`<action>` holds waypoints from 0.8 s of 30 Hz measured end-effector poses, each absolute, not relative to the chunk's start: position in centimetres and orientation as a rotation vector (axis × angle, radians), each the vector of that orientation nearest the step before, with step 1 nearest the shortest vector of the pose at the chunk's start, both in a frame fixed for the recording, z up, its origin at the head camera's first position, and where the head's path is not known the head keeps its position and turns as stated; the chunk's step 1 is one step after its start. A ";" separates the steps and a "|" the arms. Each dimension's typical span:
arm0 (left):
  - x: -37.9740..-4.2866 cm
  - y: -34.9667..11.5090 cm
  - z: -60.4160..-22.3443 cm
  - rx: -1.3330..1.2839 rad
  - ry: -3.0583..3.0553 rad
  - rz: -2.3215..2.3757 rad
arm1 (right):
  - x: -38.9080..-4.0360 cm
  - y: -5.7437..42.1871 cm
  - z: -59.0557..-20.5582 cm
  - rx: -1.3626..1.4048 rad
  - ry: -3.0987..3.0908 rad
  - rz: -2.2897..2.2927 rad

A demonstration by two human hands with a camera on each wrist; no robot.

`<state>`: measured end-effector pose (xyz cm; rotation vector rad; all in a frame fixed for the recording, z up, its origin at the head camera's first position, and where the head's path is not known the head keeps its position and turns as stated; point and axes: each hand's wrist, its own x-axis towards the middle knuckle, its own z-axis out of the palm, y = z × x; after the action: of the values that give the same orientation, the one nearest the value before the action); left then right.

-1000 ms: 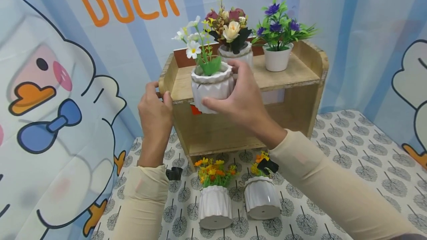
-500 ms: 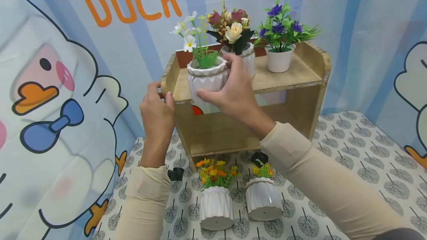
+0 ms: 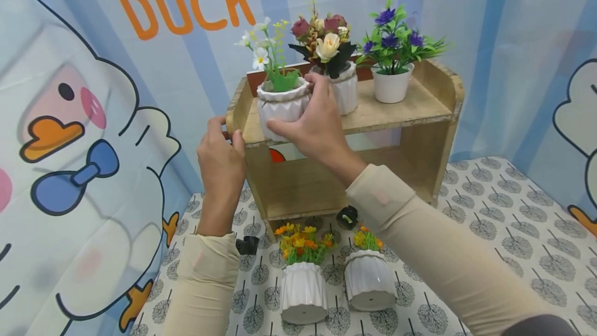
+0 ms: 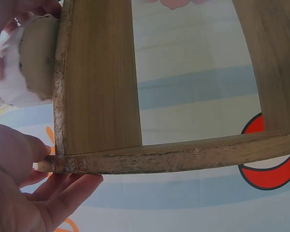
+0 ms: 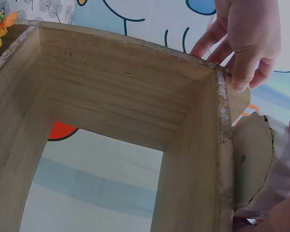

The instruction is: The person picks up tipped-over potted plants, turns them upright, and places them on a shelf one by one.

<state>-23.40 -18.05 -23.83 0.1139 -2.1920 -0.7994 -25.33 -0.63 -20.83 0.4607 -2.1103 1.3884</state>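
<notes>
My right hand (image 3: 319, 126) grips a white ruffled flowerpot (image 3: 282, 105) with white daisies (image 3: 261, 58) and green leaves, thumb in front and fingers round its right side. The pot is at the left front edge of the wooden shelf's (image 3: 396, 118) top board. Its underside (image 5: 249, 164) shows past the board's edge in the right wrist view; whether it touches the board I cannot tell. With thumb and fingers my left hand (image 3: 221, 165) holds the shelf's upper left corner, also seen in the left wrist view, where the hand (image 4: 19, 179) pinches that corner.
A pot of maroon and cream roses (image 3: 342, 87) and a small pot with purple flowers (image 3: 392, 84) stand on the top board. Two white pots, one left (image 3: 304, 294) and one right (image 3: 370, 281), with orange and yellow flowers, lie tipped on the patterned cloth (image 3: 485, 211) before the shelf.
My right hand has carried the daisy pot left and slightly back towards the shelf's left end. My left hand keeps its hold on the corner.
</notes>
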 end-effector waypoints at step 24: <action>-23.4 -18.3 -23.8 0.098 -2.184 -0.793 | -27.9 -3.6 -20.4 0.355 -2.149 1.272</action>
<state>-23.38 -18.29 -23.80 0.0977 -2.1844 -0.7935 -27.95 -3.59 -20.42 0.3554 -2.1488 1.2724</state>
